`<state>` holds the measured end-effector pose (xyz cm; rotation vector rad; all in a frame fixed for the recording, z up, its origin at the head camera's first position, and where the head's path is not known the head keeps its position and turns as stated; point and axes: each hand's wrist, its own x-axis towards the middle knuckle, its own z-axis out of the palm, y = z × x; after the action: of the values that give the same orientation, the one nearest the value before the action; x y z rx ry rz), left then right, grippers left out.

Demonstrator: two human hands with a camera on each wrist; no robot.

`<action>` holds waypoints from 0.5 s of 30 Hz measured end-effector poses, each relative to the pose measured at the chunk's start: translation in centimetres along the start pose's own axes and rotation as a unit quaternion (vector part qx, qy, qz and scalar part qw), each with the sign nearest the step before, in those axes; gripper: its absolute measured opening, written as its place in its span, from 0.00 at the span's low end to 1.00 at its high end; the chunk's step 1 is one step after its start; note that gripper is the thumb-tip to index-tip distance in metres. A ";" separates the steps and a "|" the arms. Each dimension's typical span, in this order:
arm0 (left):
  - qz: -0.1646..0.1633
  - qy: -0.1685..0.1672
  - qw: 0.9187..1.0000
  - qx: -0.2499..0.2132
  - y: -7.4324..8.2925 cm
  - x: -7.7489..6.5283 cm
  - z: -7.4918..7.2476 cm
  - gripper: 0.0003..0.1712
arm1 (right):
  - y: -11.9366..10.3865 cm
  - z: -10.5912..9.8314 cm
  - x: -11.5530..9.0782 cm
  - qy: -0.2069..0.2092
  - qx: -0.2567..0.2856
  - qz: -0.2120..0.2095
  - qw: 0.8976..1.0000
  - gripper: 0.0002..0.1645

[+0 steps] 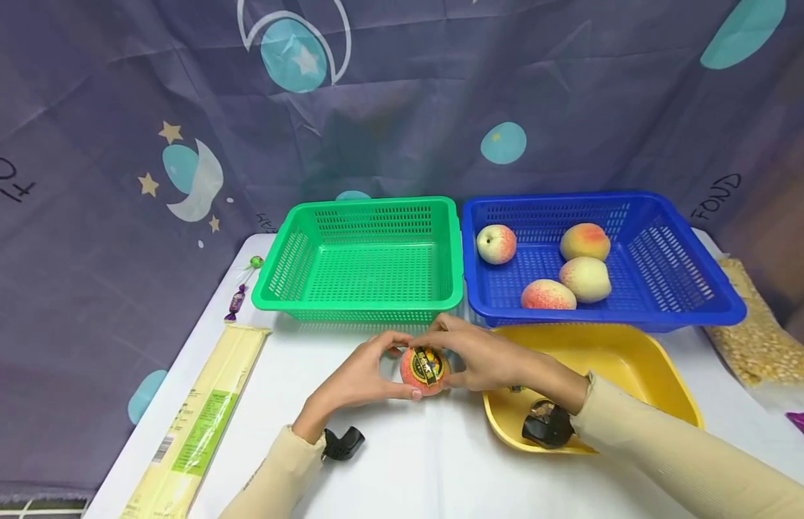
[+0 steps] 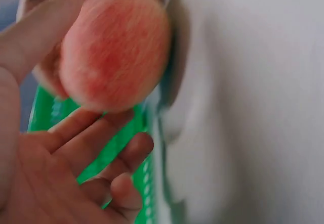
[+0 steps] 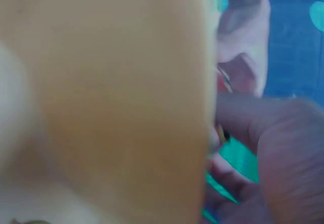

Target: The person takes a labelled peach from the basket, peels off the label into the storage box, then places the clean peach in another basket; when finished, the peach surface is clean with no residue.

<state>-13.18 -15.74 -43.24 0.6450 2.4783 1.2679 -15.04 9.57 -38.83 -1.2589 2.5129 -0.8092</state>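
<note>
A pinkish-red peach (image 1: pixel 425 370) with a black and gold label on its upper side is held between both hands over the white table. My left hand (image 1: pixel 359 375) holds it from the left, thumb at the near side and fingertips at the far side. From the right, my right hand (image 1: pixel 486 357) grips the same fruit with thumb and fingers. The left wrist view shows the peach (image 2: pixel 116 47) between the thumb and fingertips, its label hidden there. A yellow basin wall (image 3: pixel 126 97) blocks much of the right wrist view, leaving part of the right hand (image 3: pixel 298 153) visible.
Behind the hands stands a green basket (image 1: pixel 376 306). A blue basket (image 1: pixel 642 317) beside it holds several peaches (image 1: pixel 584 280). The yellow basin (image 1: pixel 668 389) lies under the right forearm. A long noodle packet (image 1: pixel 201 425), wrapped candy (image 1: pixel 236 303) and lollipop (image 1: pixel 256 262) lie left; a grain bag (image 1: pixel 758 331) lies right.
</note>
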 end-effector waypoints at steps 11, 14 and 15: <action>0.019 -0.005 1.000 0.011 0.2 1.1 0.7 0.40 | -0.6 -0.7 0.1 0.020 0.097 0.033 0.995 0.14; 0.019 0.000 0.999 0.030 0.3 1.2 0.8 0.40 | -0.8 -0.3 0.2 0.057 0.119 0.060 0.989 0.08; 0.019 0.001 0.999 0.035 0.3 1.2 0.8 0.40 | -0.8 -0.2 0.2 0.064 0.127 0.069 0.987 0.07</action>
<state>-13.81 -14.39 -43.49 0.7117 2.5328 1.2014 -14.72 9.10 -38.16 -0.9682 2.4623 -1.1646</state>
